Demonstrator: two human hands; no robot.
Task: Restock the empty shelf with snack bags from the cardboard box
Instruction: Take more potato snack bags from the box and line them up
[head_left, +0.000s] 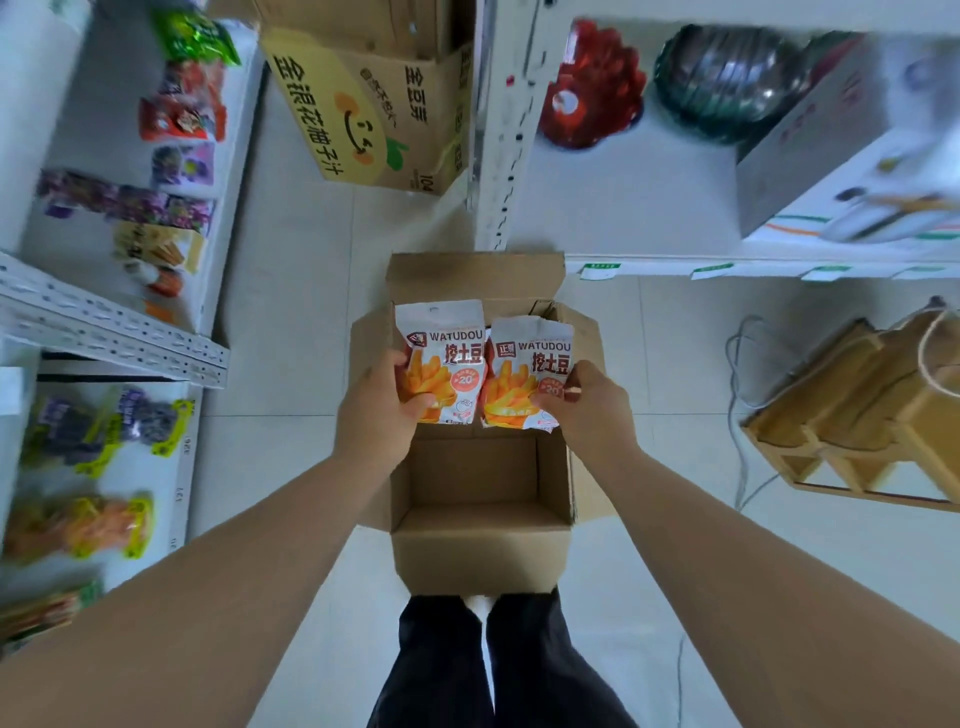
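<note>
An open brown cardboard box (480, 551) stands on the floor in front of my legs; the part of its inside that shows is bare cardboard. Above its far half I hold two white snack bags printed with orange fries and "WATUDOU". My left hand (382, 410) grips the left snack bag (441, 353) by its lower left edge. My right hand (587, 405) grips the right snack bag (524, 374) by its lower right corner. The bags hang side by side, upright and touching. A white shelf (649, 171) on the right has bare room near its front.
Left shelves (171, 467) carry several colourful snack bags. A yellow-printed carton (374, 104) stands on the floor beyond. The right shelf holds red (587, 88) and dark foil packs (727, 83) and a grey box (810, 150). Wooden racks (857, 410) and a cable lie at right.
</note>
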